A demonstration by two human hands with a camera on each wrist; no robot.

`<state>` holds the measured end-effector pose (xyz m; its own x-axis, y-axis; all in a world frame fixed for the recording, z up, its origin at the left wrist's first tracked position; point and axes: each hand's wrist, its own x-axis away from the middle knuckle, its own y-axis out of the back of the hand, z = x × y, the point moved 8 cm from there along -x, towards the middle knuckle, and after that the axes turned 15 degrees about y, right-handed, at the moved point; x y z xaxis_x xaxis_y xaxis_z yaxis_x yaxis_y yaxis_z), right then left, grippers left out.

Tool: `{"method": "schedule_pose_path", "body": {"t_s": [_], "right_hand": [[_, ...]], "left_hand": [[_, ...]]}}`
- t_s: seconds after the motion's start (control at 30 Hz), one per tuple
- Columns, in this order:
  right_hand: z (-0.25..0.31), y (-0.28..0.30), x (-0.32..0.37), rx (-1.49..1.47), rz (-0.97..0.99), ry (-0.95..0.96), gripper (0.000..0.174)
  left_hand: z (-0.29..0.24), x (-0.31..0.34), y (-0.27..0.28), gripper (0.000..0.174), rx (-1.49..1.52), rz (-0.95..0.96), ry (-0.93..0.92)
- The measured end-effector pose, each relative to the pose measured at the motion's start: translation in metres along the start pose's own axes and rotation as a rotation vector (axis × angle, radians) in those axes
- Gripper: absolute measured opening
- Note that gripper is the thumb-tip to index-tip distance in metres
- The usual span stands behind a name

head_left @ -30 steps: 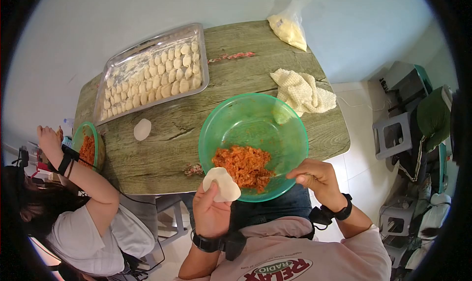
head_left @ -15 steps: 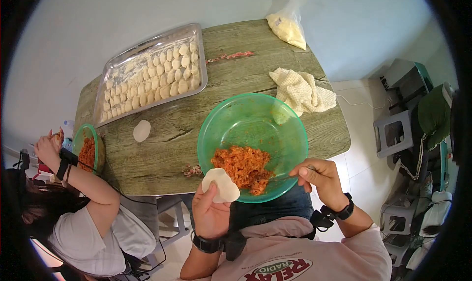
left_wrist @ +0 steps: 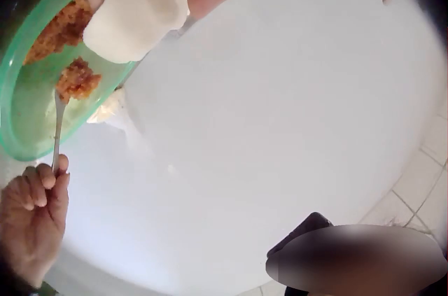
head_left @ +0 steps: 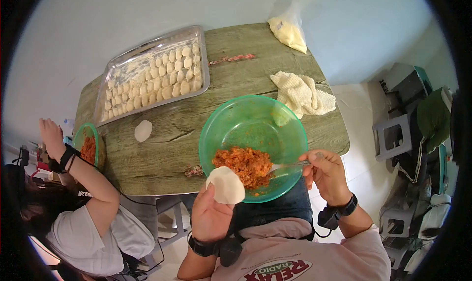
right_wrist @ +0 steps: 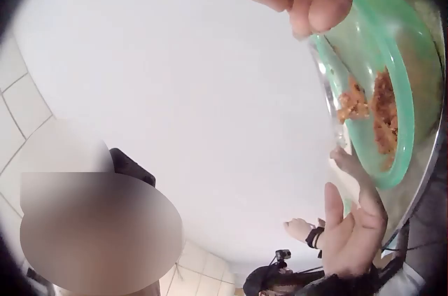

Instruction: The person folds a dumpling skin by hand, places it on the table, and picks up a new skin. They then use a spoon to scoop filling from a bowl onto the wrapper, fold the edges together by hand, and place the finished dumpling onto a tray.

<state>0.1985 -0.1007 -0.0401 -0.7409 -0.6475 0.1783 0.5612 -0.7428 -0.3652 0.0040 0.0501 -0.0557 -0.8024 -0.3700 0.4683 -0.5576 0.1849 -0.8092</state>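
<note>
In the head view my left hand holds a round white dumpling wrapper, thumb at its edge, just past the near-left rim of a green bowl. Orange-red filling is heaped on the near side of that bowl. My right hand pinches the handle of a metal spoon over the bowl's right rim. The left wrist view shows a lump of filling on the spoon's end. One more wrapper lies flat on the table, left of the bowl.
A metal tray with rows of dumplings stands at the back left. A cream cloth and a plastic bag lie along the right side. At left, another person sits by a smaller green bowl of filling.
My right hand has raised the spoon from low in the filling, and its handle now shows above the rim. The wrapper in my left hand has shifted slightly right, its face more fully visible.
</note>
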Motion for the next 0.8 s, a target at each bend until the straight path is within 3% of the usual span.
{"method": "schedule_pose_path", "body": {"t_s": [0.13,0.37,0.43,0.5,0.6,0.8], "right_hand": [[0.015,-0.004,-0.002,-0.039,-0.001,0.102,0.024],[0.027,-0.021,0.018,0.055,0.084,0.285,0.024],[0.042,-0.039,0.027,0.352,0.322,0.599,0.023],[0.044,-0.045,0.032,0.46,0.408,0.645,0.018],[0.045,-0.068,0.052,0.878,0.662,1.005,0.034],[0.054,-0.062,0.052,0.897,0.628,0.994,0.035]], "left_hand": [[0.01,-0.002,-0.021,0.043,0.074,0.055,0.134],[0.019,-0.008,-0.037,0.044,0.086,0.051,0.159],[0.022,-0.008,-0.041,0.046,0.082,0.088,0.182],[0.022,-0.009,-0.044,0.046,0.09,0.111,0.195],[0.022,-0.008,-0.048,0.047,0.082,0.153,0.213],[0.024,-0.007,-0.046,0.046,0.049,0.131,0.213]]}}
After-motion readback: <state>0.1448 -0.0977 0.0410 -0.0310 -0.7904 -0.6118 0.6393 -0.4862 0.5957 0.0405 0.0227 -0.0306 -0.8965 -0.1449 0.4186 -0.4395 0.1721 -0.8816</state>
